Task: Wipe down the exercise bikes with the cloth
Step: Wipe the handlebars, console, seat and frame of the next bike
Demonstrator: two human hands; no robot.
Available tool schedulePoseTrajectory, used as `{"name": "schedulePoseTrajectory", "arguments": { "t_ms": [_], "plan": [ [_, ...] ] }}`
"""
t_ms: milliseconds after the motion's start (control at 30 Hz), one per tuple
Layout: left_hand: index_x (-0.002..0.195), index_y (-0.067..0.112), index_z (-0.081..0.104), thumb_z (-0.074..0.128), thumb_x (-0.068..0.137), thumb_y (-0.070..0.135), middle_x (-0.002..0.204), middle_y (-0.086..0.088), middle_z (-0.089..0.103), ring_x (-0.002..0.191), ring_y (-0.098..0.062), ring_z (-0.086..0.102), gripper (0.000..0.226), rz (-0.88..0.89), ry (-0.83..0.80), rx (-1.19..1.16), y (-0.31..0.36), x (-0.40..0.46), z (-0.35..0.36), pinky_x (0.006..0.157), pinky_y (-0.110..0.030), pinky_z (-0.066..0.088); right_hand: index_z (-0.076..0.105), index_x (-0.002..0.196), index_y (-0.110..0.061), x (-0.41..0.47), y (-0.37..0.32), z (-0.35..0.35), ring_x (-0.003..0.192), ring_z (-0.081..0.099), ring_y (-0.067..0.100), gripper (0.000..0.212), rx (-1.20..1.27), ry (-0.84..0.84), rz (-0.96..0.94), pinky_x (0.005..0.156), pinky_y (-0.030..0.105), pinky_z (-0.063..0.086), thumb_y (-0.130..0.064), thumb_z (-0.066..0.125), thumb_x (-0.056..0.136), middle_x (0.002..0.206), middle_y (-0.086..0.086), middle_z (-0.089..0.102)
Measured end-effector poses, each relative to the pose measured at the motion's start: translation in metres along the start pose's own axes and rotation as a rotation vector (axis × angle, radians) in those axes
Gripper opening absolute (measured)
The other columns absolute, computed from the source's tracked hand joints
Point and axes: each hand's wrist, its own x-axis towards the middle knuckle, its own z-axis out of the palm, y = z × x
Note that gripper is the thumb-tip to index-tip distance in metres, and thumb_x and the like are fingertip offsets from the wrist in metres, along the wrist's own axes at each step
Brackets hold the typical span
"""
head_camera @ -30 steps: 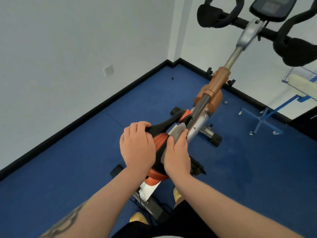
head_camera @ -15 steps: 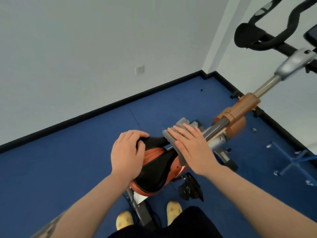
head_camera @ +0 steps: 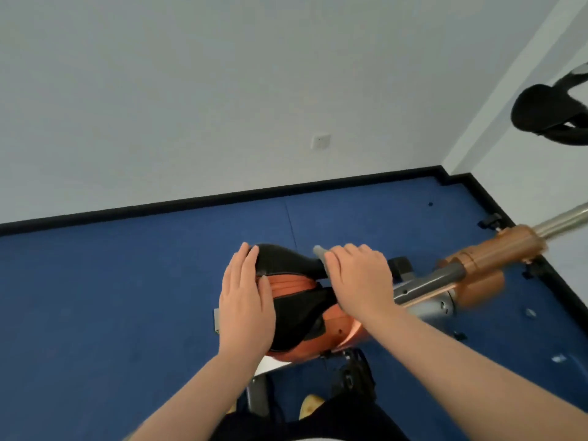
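An orange and black exercise bike stands in front of me, its black and orange saddle (head_camera: 292,300) low in the middle of the view. My left hand (head_camera: 245,300) rests flat on the saddle's left side with straight fingers. My right hand (head_camera: 359,281) presses a grey cloth (head_camera: 319,250) onto the saddle's nose; only a corner of the cloth shows beyond the fingertips. The grey frame tube (head_camera: 426,283) runs right into an orange collar (head_camera: 496,253) and a silver post (head_camera: 563,221).
Blue carpet (head_camera: 127,297) covers the floor, edged by a black skirting against white walls. A black handlebar pad (head_camera: 547,113) hangs at the upper right. A pedal (head_camera: 350,377) and my yellow shoe (head_camera: 310,404) sit below the saddle.
My view has swung left, so the bike's front has slid to the right edge. My right hand with the cloth has shifted from the frame tube onto the saddle's nose. My left hand stays on the saddle.
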Motion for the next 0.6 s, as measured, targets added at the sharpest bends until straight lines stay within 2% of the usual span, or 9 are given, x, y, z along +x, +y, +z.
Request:
{"name": "schedulePoseTrajectory", "arguments": {
  "t_ms": [33, 100, 167, 200, 300, 400, 433, 500, 600],
  "plan": [
    [0.148, 0.025, 0.033, 0.038, 0.102, 0.017, 0.157, 0.01, 0.028, 0.143, -0.006, 0.021, 0.047, -0.05, 0.044, -0.071, 0.0, -0.005, 0.002, 0.12, -0.032, 0.02, 0.065, 0.093, -0.023, -0.001, -0.016, 0.001, 0.085, 0.059, 0.026, 0.049, 0.008, 0.008, -0.01, 0.077, 0.037, 0.039, -0.043, 0.02, 0.099, 0.089, -0.002, 0.066],
    [0.147, 0.028, 0.033, 0.038, 0.102, 0.018, 0.153, 0.011, 0.033, 0.14, -0.006, 0.027, 0.046, -0.164, 0.115, -0.214, -0.001, -0.013, 0.005, 0.119, -0.036, 0.024, 0.064, 0.112, -0.02, -0.01, -0.041, 0.006, 0.09, 0.061, 0.022, 0.044, 0.112, 0.061, -0.136, 0.083, 0.036, 0.044, -0.04, 0.026, 0.099, 0.1, -0.003, 0.067],
    [0.147, 0.029, 0.03, 0.038, 0.102, 0.028, 0.147, 0.013, 0.036, 0.136, -0.008, 0.034, 0.046, -0.23, 0.124, -0.27, -0.003, -0.018, 0.005, 0.116, -0.04, 0.031, 0.052, 0.133, -0.021, -0.003, -0.03, 0.002, 0.099, 0.06, 0.021, 0.048, 0.169, -0.03, -0.334, 0.086, 0.037, 0.046, -0.042, 0.025, 0.1, 0.116, -0.003, 0.064],
    [0.147, 0.03, 0.028, 0.036, 0.101, 0.035, 0.145, 0.015, 0.035, 0.134, -0.007, 0.036, 0.048, -0.244, 0.103, -0.264, -0.004, -0.022, 0.005, 0.113, -0.039, 0.033, 0.05, 0.134, -0.025, 0.005, -0.017, -0.002, 0.1, 0.059, 0.021, 0.048, 0.188, -0.102, -0.352, 0.083, 0.037, 0.045, -0.045, 0.023, 0.1, 0.118, -0.004, 0.063],
    [0.148, 0.033, 0.022, 0.03, 0.094, 0.054, 0.145, 0.017, 0.032, 0.125, -0.005, 0.04, 0.058, -0.297, 0.057, -0.24, -0.007, -0.031, 0.007, 0.101, -0.031, 0.038, 0.056, 0.115, -0.028, 0.028, -0.004, 0.002, 0.1, 0.061, 0.028, 0.04, 0.099, -0.238, -0.115, 0.073, 0.037, 0.041, -0.043, 0.022, 0.101, 0.113, -0.001, 0.066],
    [0.146, 0.036, 0.021, 0.036, 0.093, 0.056, 0.136, 0.017, 0.043, 0.106, -0.004, 0.047, 0.059, -0.386, 0.041, -0.281, -0.005, -0.033, 0.007, 0.086, -0.031, 0.041, 0.055, 0.12, -0.027, 0.04, -0.061, 0.002, 0.104, 0.059, 0.03, 0.043, 0.17, -0.261, -0.067, 0.074, 0.036, 0.036, -0.043, 0.019, 0.103, 0.12, 0.001, 0.063],
    [0.144, 0.037, 0.02, 0.041, 0.091, 0.057, 0.13, 0.018, 0.046, 0.102, -0.005, 0.05, 0.06, -0.397, 0.023, -0.282, -0.005, -0.032, 0.006, 0.083, -0.032, 0.042, 0.052, 0.128, -0.03, 0.035, -0.08, 0.004, 0.111, 0.055, 0.027, 0.043, 0.226, -0.213, -0.154, 0.079, 0.037, 0.038, -0.044, 0.019, 0.103, 0.127, -0.001, 0.059],
    [0.141, 0.038, 0.023, 0.048, 0.081, 0.065, 0.118, 0.022, 0.051, 0.1, -0.008, 0.056, 0.07, -0.39, -0.034, -0.271, -0.009, -0.034, 0.002, 0.084, -0.036, 0.048, 0.046, 0.138, -0.035, 0.024, -0.095, 0.008, 0.13, 0.041, 0.02, 0.04, 0.213, -0.084, -0.498, 0.1, 0.037, 0.033, -0.04, 0.026, 0.103, 0.144, -0.008, 0.045],
    [0.123, 0.036, 0.044, 0.054, 0.07, 0.066, 0.101, 0.025, 0.061, 0.096, -0.003, 0.062, 0.062, -0.374, -0.119, -0.34, -0.017, -0.036, -0.003, 0.085, -0.032, 0.052, 0.044, 0.142, -0.034, 0.042, -0.064, 0.001, 0.141, 0.027, 0.015, 0.039, 0.397, -0.245, -0.829, 0.116, 0.034, 0.02, -0.032, 0.038, 0.103, 0.152, -0.009, 0.036]
  ]
}}
